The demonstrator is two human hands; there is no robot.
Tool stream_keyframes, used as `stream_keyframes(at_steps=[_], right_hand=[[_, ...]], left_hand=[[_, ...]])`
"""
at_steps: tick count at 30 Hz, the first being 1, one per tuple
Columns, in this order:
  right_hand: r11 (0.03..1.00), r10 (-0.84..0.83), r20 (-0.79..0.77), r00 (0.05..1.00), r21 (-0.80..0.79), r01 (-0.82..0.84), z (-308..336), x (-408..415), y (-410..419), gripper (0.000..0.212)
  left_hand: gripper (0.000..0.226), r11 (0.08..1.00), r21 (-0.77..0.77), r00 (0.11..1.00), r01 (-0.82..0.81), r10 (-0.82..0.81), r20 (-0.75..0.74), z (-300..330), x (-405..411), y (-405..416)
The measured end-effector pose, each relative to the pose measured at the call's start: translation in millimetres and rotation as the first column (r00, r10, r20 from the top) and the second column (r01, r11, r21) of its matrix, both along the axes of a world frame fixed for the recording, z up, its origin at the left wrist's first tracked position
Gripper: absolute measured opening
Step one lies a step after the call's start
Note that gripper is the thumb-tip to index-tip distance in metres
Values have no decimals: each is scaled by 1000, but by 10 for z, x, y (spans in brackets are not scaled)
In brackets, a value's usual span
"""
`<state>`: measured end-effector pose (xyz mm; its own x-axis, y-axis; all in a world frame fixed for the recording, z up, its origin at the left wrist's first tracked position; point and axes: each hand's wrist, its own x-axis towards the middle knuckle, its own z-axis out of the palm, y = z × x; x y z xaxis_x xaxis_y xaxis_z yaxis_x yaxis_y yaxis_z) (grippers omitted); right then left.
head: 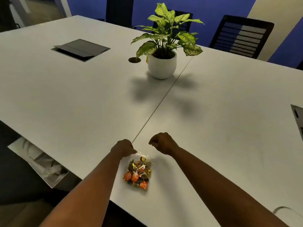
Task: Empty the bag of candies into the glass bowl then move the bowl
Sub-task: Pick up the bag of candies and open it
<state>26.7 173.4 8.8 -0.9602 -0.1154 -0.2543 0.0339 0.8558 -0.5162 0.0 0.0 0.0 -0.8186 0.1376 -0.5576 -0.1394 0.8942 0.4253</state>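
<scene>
A clear plastic bag of candies, with orange and gold wrappers inside, lies flat on the white table close to its near edge. My left hand is closed and pinches the bag's top left corner. My right hand is curled into a fist just past the bag's top right, apart from the plastic, with nothing visible in it. No glass bowl is in view.
A potted plant in a white pot stands mid-table beyond the hands. A black cable hatch and a round cable hole sit at the far left. Black chairs line the far side. A box lies on the floor at left.
</scene>
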Motion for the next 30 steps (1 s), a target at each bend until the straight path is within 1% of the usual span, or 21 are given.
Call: stream_keyframes(at_steps=[1, 3, 6, 8, 10, 12, 14, 15, 18, 21, 27, 30], right_hand=[[1000, 15, 54, 998, 7, -16, -47, -14, -22, 24], [999, 40, 119, 992, 18, -43, -124, -14, -67, 24], [995, 78, 191, 978, 48, -89, -228, 2, -117, 28], [992, 102, 215, 971, 50, -115, -251, 10, -115, 31], [993, 105, 220, 970, 28, -113, -254, 9, -80, 31], [996, 90, 225, 970, -26, -86, -213, 0, -48, 28], [995, 47, 229, 972, -96, -25, -147, -9, -5, 25], [993, 27, 230, 973, -122, 1, -118, -19, 10, 23], [976, -22, 244, 969, -204, 74, -7, -26, 95, 22], [945, -66, 278, 958, -289, 150, 111, -16, 174, 22], [891, -181, 283, 942, -358, 279, 386, 49, 376, 22], [871, -260, 260, 930, -352, 342, 491, 89, 505, 21]], left_hand=[[43, 1000, -14, 1000, 21, -21, 5, -15, 30, 11], [44, 999, 12, 999, -31, 31, -24, -93, 85, 30], [37, 992, 57, 990, -113, 118, -81, -193, 170, 85], [29, 979, 147, 982, -139, 156, -111, -206, 168, 107], [22, 939, 296, 975, -175, 207, -83, -201, 149, 122], [18, 880, 422, 968, -216, 250, -28, -151, 129, 118], [6, 838, 491, 966, -236, 258, 24, -107, 99, 121], [3, 822, 514, 965, -244, 258, 45, -87, 89, 121], [12, 766, 585, 958, -268, 274, 81, -37, 57, 165], [18, 741, 628, 966, -236, 248, 71, 25, 23, 215], [16, 693, 702, 983, -168, 168, 70, 237, -34, 438], [17, 668, 727, 986, -156, 149, 75, 327, -36, 590]])
